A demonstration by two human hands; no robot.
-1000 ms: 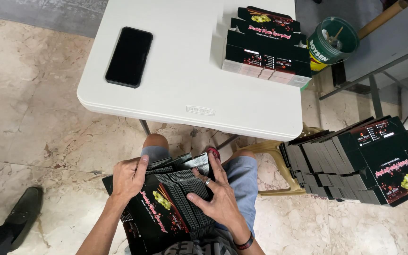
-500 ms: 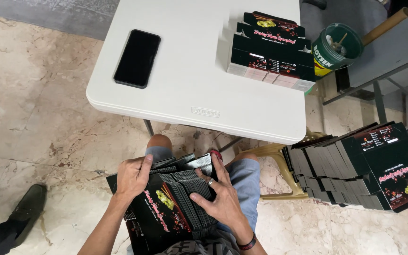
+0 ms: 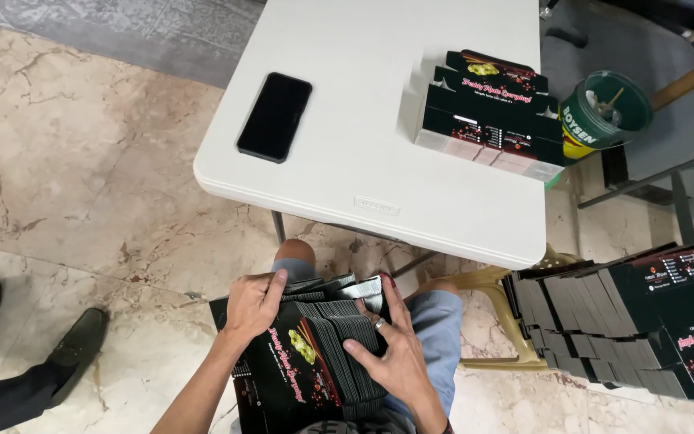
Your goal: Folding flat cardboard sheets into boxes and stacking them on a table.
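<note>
White surface (image 3: 363, 153) over marble floor (image 3: 82, 177), phone (image 3: 274, 116) on it. Our left hand (image 3: 252, 304) and right hand (image 3: 391, 354) both grip the flat box stack (image 3: 315, 362) on our lap.

place: packing workshop | evidence: stacks of flat black cartons (image 3: 628, 321), folding table (image 3: 379, 161), paint can (image 3: 604, 116)

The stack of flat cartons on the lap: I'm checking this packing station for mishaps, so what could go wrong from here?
1. The stack is fanned and rests only on the lap, steadied by the left hand and right hand; it may slide onto the floor.
2. The folded boxes sit near the table edge and could be knocked off.
3. The pile on the chair leans and might topple.
</note>
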